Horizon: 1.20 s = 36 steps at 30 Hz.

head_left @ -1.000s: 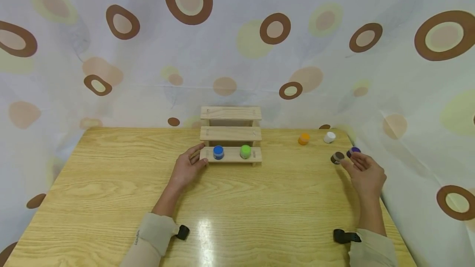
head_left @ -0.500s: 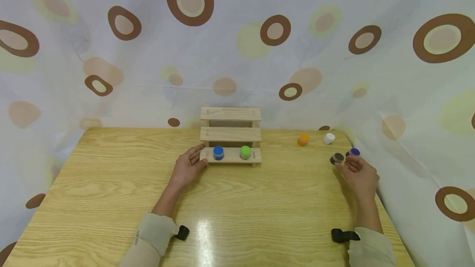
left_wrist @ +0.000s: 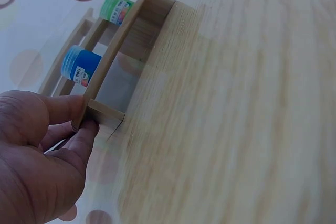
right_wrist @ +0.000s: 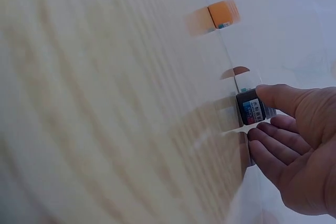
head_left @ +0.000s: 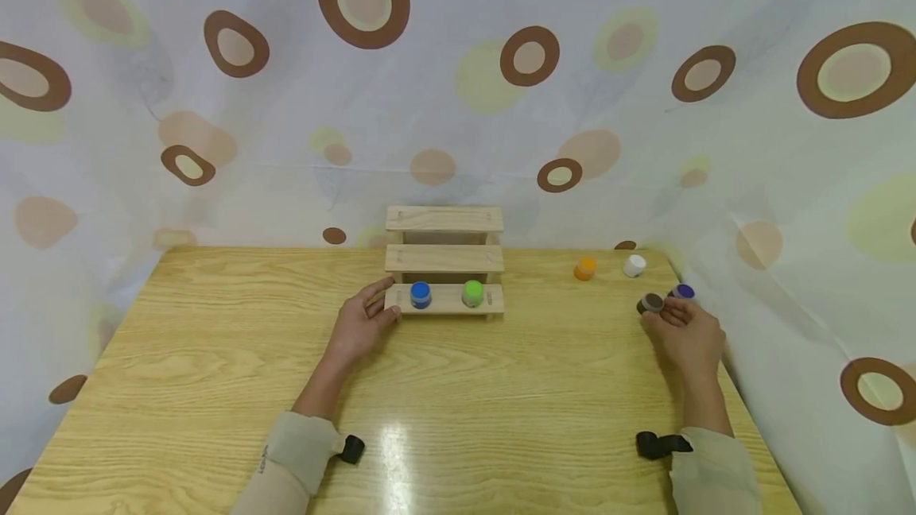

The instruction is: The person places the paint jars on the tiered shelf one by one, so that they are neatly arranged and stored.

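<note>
My left hand point(head_left: 360, 330) pinches the left end of the lowest step of a wooden three-step display rack point(head_left: 444, 259), thumb and fingers on either side of the board in the left wrist view. On that step stand a blue paint jar point(left_wrist: 81, 65) and a green paint jar point(left_wrist: 115, 9), apart. At the right, my right hand point(head_left: 690, 340) is around a dark brown or black paint jar point(right_wrist: 252, 107) standing on the table. The thumb touches its side; the other fingers lie close, with a slight gap showing. A purple-lidded jar point(head_left: 683, 292) is partly hidden behind the fingers.
An orange jar point(head_left: 584, 269) and a white jar point(head_left: 634, 265) stand near the back right of the wooden table point(head_left: 494, 420). A patterned cloth point(head_left: 444, 125) hangs behind the table and along its right side.
My right hand has moved left to the dark jar, its thumb and fingers coming nearer together around it. My left hand has stayed on the rack.
</note>
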Each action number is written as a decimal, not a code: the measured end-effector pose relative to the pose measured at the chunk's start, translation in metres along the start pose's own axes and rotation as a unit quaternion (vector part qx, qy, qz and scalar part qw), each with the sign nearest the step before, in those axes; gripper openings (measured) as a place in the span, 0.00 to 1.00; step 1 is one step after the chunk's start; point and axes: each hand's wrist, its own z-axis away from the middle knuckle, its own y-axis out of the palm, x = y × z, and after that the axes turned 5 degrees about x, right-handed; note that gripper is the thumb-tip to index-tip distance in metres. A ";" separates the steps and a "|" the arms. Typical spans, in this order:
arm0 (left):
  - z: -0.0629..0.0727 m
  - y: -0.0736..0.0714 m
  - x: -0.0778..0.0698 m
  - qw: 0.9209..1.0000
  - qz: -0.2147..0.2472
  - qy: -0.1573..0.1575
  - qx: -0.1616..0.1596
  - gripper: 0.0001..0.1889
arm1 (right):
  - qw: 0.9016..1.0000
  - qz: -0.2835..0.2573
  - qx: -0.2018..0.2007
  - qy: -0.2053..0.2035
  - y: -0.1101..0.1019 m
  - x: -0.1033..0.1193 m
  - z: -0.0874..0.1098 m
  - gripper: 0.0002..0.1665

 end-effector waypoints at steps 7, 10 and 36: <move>-0.001 -0.001 0.002 1.000 0.000 0.005 -0.001 0.32 | 0.999 0.041 0.002 0.007 0.001 0.001 -0.009 0.35; 0.000 -0.001 0.002 1.000 -0.010 0.002 -0.002 0.32 | 0.998 0.054 0.008 0.001 0.003 0.002 -0.011 0.35; 0.000 0.000 0.000 1.000 0.007 0.011 -0.001 0.32 | 0.998 0.029 -0.038 -0.032 0.007 0.015 -0.007 0.32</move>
